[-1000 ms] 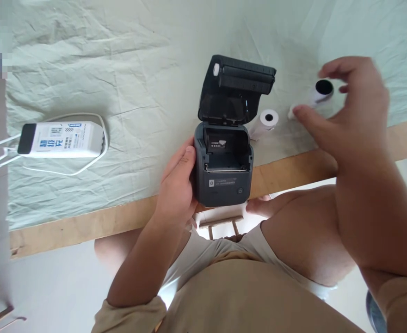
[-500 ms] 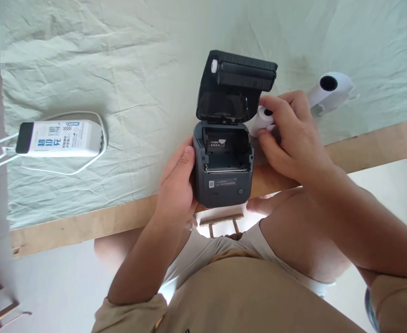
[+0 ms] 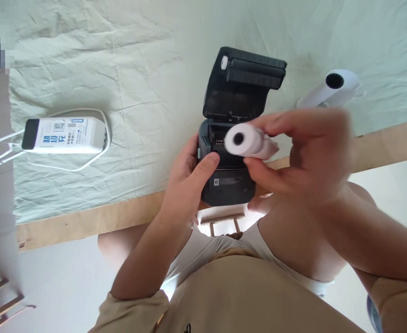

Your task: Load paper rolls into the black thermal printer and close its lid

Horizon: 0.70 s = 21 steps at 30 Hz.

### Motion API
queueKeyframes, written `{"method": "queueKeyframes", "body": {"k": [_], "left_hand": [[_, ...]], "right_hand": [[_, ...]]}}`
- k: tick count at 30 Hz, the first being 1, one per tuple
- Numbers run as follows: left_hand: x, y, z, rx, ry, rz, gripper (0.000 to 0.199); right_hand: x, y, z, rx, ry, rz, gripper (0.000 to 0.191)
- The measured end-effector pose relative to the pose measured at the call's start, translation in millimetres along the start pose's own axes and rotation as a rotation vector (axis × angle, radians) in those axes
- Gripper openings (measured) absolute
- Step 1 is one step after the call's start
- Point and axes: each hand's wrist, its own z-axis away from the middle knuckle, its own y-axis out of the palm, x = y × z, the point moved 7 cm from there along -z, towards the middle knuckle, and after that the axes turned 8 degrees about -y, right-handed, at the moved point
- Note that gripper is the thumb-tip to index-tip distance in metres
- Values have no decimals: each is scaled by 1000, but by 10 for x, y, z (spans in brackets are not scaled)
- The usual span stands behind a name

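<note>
A dark grey label printer (image 3: 227, 187) sits at the table's front edge with its black lid (image 3: 240, 88) raised. My left hand (image 3: 186, 185) is wrapped round the printer's left side, thumb on the rim of its bay. Between the thumb and fingers of my right hand (image 3: 297, 152), which is blurred, is a small white paper roll (image 3: 247, 141). The roll is over the right part of the printer's bay, its dark core hole facing left, and hides part of the inside. Whether the roll touches the printer I cannot tell.
A white bottle-like object (image 3: 344, 85) with a round black end stands at the right on the pale green cloth (image 3: 148, 83). At the left lies a white power adapter (image 3: 71, 135) with white cables. A wooden edge (image 3: 85, 222) runs along the table's front.
My right hand has lifted the white roll from beside the printer and moved it left over the bay. My left thumb has shifted onto the bay's rim.
</note>
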Motion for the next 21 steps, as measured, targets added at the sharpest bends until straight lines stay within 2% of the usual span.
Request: {"method": "queueKeyframes", "body": {"k": [2,6,8,11,13,15,17,20,21], "left_hand": [[11,-19,11,-13,-12,-12,39],[18,-22,30,-7,-34,-13,39],[1,-13,35,-11,-25,-6,32],[-20,-3,26,-8,4,16,25],[-13,-8,13,6,20,18,27],[-2,-28,3,19,42,24,41],[11,-56,0,19,58,25,65],[9,-62,10,18,86,-67,92],[3,-58,15,13,97,-106,95]], "right_hand": [[47,43,-61,-59,-27,50,26],[-25,119,-131,2,-58,94,25],[-35,87,-134,-17,-119,81,28],[38,16,-119,-102,-240,96,30],[143,-14,-91,-180,-345,141,24],[240,-1,-48,-220,-433,163,20],[269,53,-9,-182,-454,154,18],[157,157,34,-13,-337,108,4],[85,182,46,46,-268,84,9]]}}
